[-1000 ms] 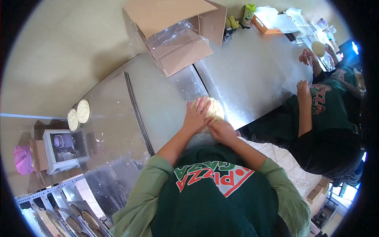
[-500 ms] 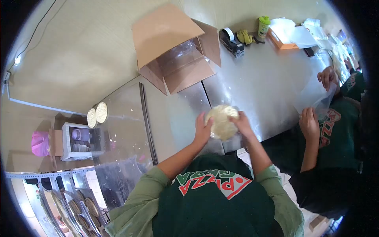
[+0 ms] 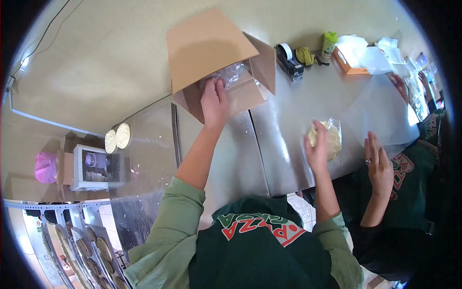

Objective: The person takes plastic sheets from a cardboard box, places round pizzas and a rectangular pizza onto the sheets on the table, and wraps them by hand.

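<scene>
My left hand point(image 3: 215, 103) reaches into the opening of a cardboard box point(image 3: 211, 53). Its fingertips are at clear plastic bags point(image 3: 232, 73) inside, and the thumb is close to the fingers. A pale round pizza base point(image 3: 332, 139) in a clear bag is over the steel table, to the right of the table seam. My right hand point(image 3: 317, 149) grips it at its left side, with fingers over the edge. Whether the base rests fully on the steel cannot be made out.
At my right, another person's hands point(image 3: 379, 166) handle a clear plastic sheet point(image 3: 385, 115). Along the back stand a tape dispenser point(image 3: 289, 62), a green-lidded cup point(image 3: 329, 44) and an orange tray point(image 3: 353, 69). Two pale round bases point(image 3: 123, 136) sit at the far left.
Both hands were together on the round base at the middle. My left hand has moved up into the box; my right hand has carried the base to the right.
</scene>
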### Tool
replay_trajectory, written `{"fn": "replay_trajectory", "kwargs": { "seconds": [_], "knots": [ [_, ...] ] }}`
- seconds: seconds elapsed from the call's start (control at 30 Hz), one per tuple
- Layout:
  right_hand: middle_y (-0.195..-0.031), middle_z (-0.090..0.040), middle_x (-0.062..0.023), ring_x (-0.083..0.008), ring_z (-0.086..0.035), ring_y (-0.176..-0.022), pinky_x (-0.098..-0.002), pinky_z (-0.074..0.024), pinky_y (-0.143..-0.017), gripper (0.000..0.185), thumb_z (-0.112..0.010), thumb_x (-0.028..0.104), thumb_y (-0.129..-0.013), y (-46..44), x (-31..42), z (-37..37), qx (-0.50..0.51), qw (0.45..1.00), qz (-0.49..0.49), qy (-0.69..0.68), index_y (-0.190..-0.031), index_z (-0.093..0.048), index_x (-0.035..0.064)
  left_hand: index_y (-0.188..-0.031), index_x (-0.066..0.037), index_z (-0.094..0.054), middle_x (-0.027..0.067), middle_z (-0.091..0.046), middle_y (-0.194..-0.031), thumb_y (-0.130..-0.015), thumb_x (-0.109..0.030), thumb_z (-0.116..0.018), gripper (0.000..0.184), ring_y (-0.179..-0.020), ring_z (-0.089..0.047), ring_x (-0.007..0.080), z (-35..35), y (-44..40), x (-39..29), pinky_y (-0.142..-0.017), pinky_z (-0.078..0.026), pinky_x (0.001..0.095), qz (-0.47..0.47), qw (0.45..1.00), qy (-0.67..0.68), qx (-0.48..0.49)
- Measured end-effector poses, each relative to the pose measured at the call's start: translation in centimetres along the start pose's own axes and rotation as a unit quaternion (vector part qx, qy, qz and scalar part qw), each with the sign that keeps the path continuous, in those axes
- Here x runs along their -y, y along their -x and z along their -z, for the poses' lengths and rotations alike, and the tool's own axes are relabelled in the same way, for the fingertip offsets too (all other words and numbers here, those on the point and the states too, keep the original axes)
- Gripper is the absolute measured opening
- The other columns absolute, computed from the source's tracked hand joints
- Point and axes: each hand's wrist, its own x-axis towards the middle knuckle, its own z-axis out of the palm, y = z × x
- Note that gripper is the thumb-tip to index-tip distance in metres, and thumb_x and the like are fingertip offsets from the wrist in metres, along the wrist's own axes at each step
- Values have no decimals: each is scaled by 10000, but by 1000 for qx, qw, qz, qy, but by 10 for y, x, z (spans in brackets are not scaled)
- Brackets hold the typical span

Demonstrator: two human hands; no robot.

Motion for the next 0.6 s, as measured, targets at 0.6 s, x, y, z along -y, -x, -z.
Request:
{"fn": "replay_trajectory", "kwargs": {
  "seconds": [0.6],
  "knots": [
    [-1158,-471,-136,-318,-528,-971,-409,-438,-860,368,-564,133,-761,-158,158,-143,99,977,64,179,-1121,-534,63,-1141,-47,-474,-20,-317,-531,-956,-262,-346,311,-430,-282,52,204,77,5,-476,-509,329,276,818,488,127]
  ]
}}
